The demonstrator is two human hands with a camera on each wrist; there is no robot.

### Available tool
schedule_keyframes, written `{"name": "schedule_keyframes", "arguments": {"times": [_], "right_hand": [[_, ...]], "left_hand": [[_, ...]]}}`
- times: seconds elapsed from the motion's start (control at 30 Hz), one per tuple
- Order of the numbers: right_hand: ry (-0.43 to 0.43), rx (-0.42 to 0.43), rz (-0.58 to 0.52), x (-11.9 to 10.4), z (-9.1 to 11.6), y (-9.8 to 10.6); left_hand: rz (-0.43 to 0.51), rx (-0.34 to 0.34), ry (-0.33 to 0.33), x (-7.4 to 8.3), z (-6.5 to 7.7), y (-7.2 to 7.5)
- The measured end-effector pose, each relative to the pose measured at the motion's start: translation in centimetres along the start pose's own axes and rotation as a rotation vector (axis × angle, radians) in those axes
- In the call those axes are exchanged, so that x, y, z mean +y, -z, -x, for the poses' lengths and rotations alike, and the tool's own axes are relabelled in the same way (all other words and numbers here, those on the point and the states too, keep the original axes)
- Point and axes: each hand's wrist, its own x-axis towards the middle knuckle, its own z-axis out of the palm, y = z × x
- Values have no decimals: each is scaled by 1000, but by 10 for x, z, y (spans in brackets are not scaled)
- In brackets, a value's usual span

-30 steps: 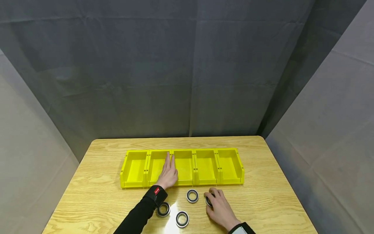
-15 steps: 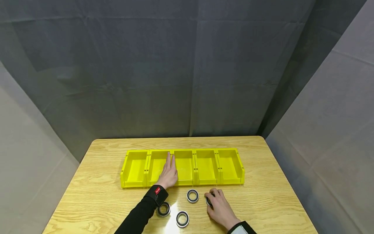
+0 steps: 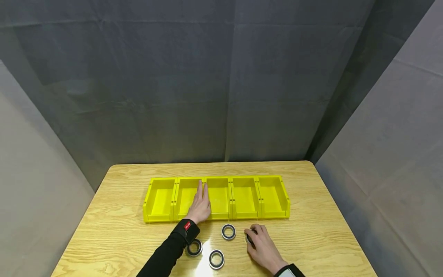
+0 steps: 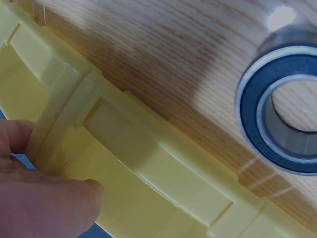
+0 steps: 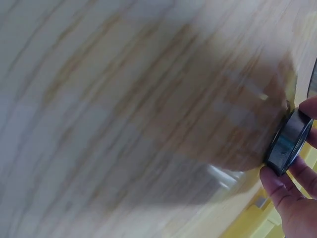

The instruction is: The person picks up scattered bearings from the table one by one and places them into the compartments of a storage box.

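My left hand (image 3: 199, 209) reaches over the row of yellow bins (image 3: 158, 220), its visible fingers straight and spread. In the left wrist view its digits (image 4: 69, 206) lie either side of a wall between two bins (image 4: 158, 158). My right hand (image 3: 263, 248) is on the table in front of the bins, holding a ball bearing (image 3: 249, 240) that it partly hides. The right wrist view shows this bearing (image 5: 289, 141) tilted on edge, pinched between thumb and fingers. Beside the left forearm lies another bearing (image 3: 194, 255).
Two more bearings lie flat on the wooden table (image 3: 121, 246): one bearing (image 3: 228, 239) between the hands, the other bearing (image 3: 216, 267) nearer the front. Grey cloth (image 3: 173, 96) hangs behind the table and at both sides.
My right hand has shifted slightly to the right with the bearing in its fingers. The left hand stays in place over the bins.
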Motion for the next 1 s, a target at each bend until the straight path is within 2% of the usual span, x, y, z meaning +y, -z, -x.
{"name": "schedule_keyframes", "arguments": {"times": [0.27, 0.5, 1.0], "right_hand": [[-25, 18, 0, 3, 2, 8], [-38, 64, 22, 9, 2, 18], [-112, 115, -7, 28, -10, 39]], "left_hand": [[2, 15, -10, -10, -3, -9], [6, 1, 4, -6, -2, -6], [11, -11, 6, -1, 1, -2]]}}
